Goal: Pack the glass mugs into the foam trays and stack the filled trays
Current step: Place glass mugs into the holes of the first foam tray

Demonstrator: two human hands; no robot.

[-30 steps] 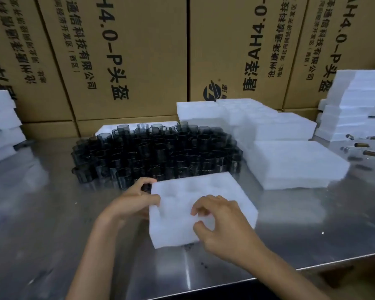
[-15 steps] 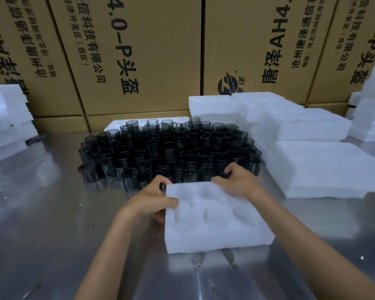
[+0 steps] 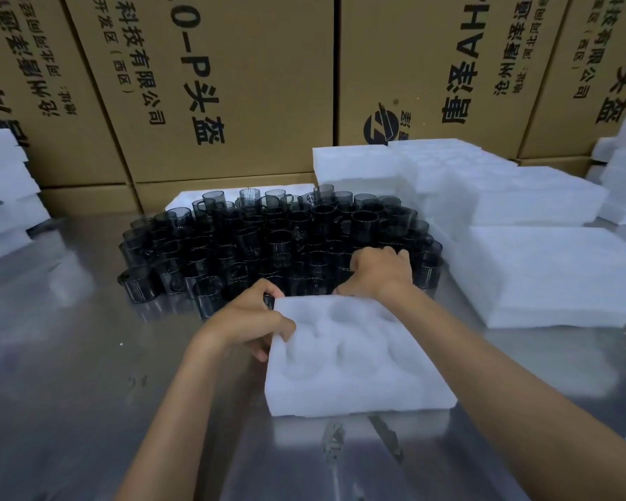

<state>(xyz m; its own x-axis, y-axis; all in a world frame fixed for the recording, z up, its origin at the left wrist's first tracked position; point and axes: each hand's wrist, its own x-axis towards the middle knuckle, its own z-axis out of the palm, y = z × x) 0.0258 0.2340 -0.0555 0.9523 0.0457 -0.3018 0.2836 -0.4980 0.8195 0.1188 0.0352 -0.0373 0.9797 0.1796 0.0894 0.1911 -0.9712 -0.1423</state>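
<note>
A white foam tray (image 3: 358,359) with several round, empty pockets lies on the steel table in front of me. My left hand (image 3: 246,320) grips its far left corner, thumb on top. Just beyond the tray stands a dense cluster of dark glass mugs (image 3: 268,244). My right hand (image 3: 380,273) reaches over the tray's far edge, its fingers curled down among the nearest mugs. The fingertips are hidden, so I cannot tell whether they hold a mug.
Stacks of white foam trays (image 3: 550,273) fill the right side, with more at the back (image 3: 394,164) and the far left (image 3: 4,197). Large cardboard boxes (image 3: 232,85) wall off the back. The steel table (image 3: 69,374) reflects light.
My right hand left the tray's top and moved forward past its far edge onto the mugs. My left hand stayed on the tray's left corner. My view moved closer.
</note>
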